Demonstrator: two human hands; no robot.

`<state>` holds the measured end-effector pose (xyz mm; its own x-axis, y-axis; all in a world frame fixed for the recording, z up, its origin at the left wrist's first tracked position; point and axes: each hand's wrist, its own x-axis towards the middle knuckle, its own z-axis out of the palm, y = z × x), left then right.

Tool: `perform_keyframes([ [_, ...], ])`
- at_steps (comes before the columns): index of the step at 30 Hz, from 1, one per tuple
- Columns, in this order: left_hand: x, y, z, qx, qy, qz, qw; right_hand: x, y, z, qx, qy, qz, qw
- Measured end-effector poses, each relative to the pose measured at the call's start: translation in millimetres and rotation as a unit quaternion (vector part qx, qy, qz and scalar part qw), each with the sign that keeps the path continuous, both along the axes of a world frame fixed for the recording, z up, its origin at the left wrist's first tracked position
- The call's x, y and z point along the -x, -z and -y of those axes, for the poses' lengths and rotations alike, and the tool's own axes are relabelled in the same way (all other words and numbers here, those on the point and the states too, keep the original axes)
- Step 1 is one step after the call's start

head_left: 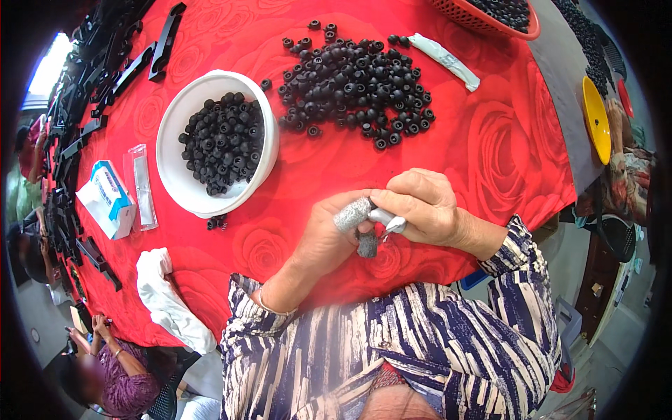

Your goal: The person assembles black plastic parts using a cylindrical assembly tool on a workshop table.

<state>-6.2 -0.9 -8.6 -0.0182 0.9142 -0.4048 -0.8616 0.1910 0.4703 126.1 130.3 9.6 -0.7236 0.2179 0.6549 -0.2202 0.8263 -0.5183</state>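
My left hand point(323, 231) and my right hand point(427, 210) meet in front of my chest, above the red cloth. Grey finger covers point(353, 215) wrap two digits of my left hand, one lighter and one darker. Its fingers are closed at a small dark piece, mostly hidden where the hands touch. My right hand pinches a slim silver-grey tool point(388, 220) with a pointed end; its kind is unclear. Beyond the hands lies a loose pile of small black round caps point(357, 87). To the left, a white bowl point(166, 143) holds many more caps.
The table has a red rose-patterned cloth point(500, 150). A red basket point(483, 26) of black parts stands far right, near a white wrapped packet point(446, 63). Left are a tissue box point(108, 199), a clear plastic case point(142, 187), a white cloth point(168, 301) and long black parts point(166, 42). Other people sit around.
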Motion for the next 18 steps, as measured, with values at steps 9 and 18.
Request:
perform_keyframes([
  [9,1,1,1,-0.011,0.004,0.036,0.999,-2,6,-4,-0.042,-0.011,-0.027,0.999],
  [18,9,4,0,-0.053,0.116,0.058,0.990,-7,-9,-1,0.209,-0.081,0.076,0.972],
])
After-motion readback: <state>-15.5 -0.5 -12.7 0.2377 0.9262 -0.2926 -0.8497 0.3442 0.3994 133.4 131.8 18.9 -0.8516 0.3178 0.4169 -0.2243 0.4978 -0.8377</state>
